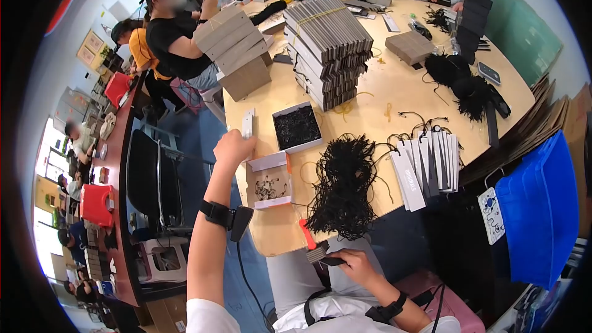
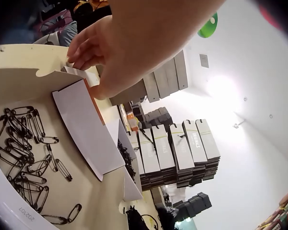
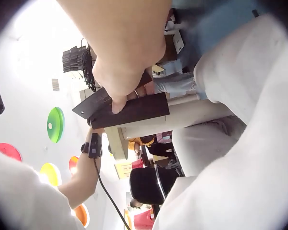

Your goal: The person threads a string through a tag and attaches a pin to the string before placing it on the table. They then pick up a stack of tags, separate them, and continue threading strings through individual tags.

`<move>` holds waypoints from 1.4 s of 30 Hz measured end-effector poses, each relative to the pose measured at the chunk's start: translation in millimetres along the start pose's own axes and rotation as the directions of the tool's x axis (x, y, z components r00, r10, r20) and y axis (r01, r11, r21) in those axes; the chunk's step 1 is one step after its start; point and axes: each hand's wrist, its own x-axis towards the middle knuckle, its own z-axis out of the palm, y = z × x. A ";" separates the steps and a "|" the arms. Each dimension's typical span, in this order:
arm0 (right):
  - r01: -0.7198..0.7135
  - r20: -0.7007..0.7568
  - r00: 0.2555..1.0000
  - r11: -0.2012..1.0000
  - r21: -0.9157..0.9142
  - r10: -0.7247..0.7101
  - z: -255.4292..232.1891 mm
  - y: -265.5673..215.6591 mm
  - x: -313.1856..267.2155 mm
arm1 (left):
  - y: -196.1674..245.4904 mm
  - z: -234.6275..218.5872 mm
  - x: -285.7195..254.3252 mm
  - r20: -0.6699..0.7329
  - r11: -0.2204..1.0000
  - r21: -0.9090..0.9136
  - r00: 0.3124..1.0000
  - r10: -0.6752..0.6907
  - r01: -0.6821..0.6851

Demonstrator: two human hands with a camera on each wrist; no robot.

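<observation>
The left hand (image 1: 235,147) reaches over the table's left edge, its fingers curled round the end of a pale tag stack (image 1: 248,124), seen also beyond the box rim in the left wrist view. Just below it stands an open box (image 1: 285,200) with black safety pins (image 2: 24,139). Over the lap, the right hand (image 1: 357,266) pinches a small stack of dark tags (image 3: 134,111), which fan apart slightly in the right wrist view. A red-orange object (image 1: 306,233) lies at the table edge near those tags.
A box of small black parts (image 1: 297,126), a heap of black cords (image 1: 344,188) and corded tags (image 1: 425,166) lie on the table (image 1: 271,243). Tall banded tag stacks (image 1: 327,43) stand behind. A blue bin (image 1: 539,209) is at the right; several people are around.
</observation>
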 end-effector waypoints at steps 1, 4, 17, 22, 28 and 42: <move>-0.008 -0.007 1.000 1.000 -0.003 0.008 0.9 1.9 -1.4 | 0.4 -1.1 -0.2 -0.009 1.000 0.000 1.000 0.003 -0.003; -0.008 -0.020 1.000 1.000 -0.017 0.008 2.6 3.2 -2.6 | 2.8 -2.0 -5.5 0.018 1.000 -0.018 1.000 -0.021 0.021; -0.110 -0.025 0.993 0.987 0.116 0.113 3.6 -9.9 -2.1 | -27.2 43.7 45.1 0.032 0.990 -0.136 0.999 -0.017 0.021; -0.072 -0.087 0.993 0.989 0.128 0.084 9.5 2.7 -5.4 | -32.0 13.4 14.4 -0.115 0.819 -0.571 0.993 -0.007 -0.060; -0.004 -0.304 0.952 0.995 -0.102 -0.027 -23.9 1.2 -16.4 | -22.8 -19.7 -196.8 -0.328 0.471 -0.782 0.912 0.248 -0.409; -0.703 -0.943 0.239 0.629 -0.333 -0.232 -350.7 -13.8 71.7 | -31.7 165.6 -334.8 -0.168 0.462 -0.858 0.972 0.163 -0.225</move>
